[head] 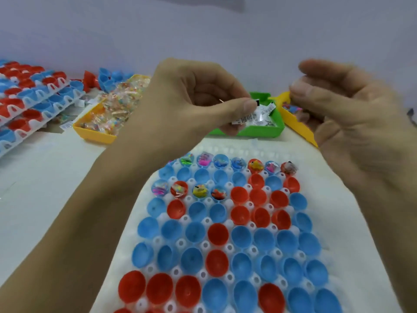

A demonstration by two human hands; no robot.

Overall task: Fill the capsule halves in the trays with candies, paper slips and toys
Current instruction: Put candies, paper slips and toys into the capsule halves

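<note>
Tray: I see the white tray (352, 213) near me on the surface (56, 177), full of red and blue capsule halves (241, 236).
Filled ones: only some far halves hold toys (199, 190).
Left hand (191, 96): my fingers pinch paper slips (250, 116) over the green bin (261, 129).
Right hand (352, 114): blurry, fingers loose, holding nothing.
Further out: a yellow bin (94, 132) of candies (117, 107); stacked trays (33, 96) far left.
</note>
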